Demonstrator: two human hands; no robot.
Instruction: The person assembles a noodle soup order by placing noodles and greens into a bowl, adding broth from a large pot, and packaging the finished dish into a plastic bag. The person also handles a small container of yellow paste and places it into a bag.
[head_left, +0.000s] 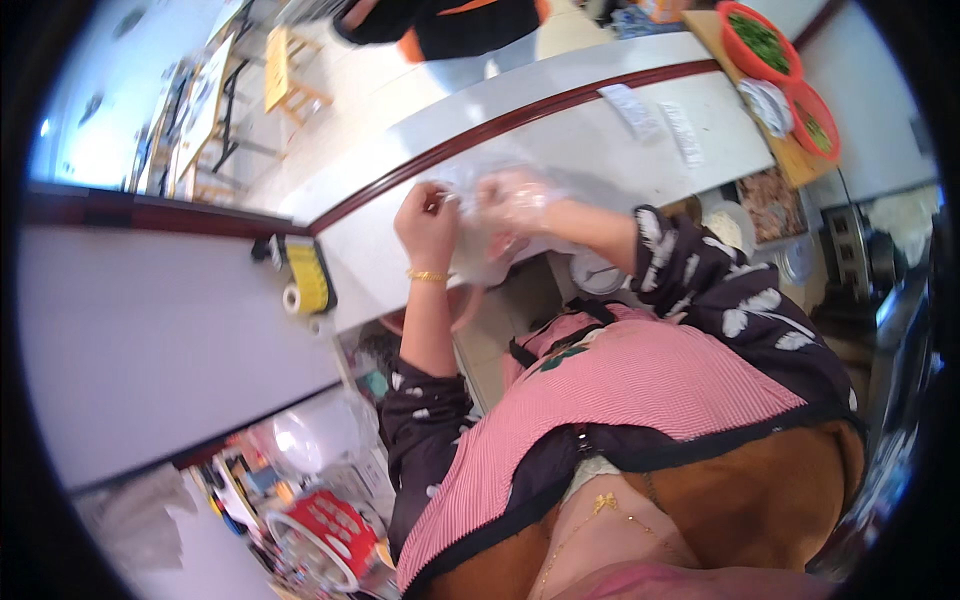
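Observation:
My left hand (429, 221), with a gold bracelet at the wrist, is curled with its fingertips pinched on the edge of a clear plastic bag (472, 251). Thin clear plastic covers my right hand (517, 201); whether this is a glove or part of the bag, I cannot tell. Its fingers are bent against the bag, blurred by motion. Something pinkish shows through the plastic below the right hand, too unclear to name. Both hands are over the white counter (367, 259), close together.
Red baskets of chopped greens (761, 45) stand on a wooden board (806, 174) at right. Near it are a tray of meat (769, 202) and a white tub (727, 229). Paper slips (630, 111) lie on the counter. A yellow roll (304, 281) sits left. A person (480, 30) stands beyond the ledge.

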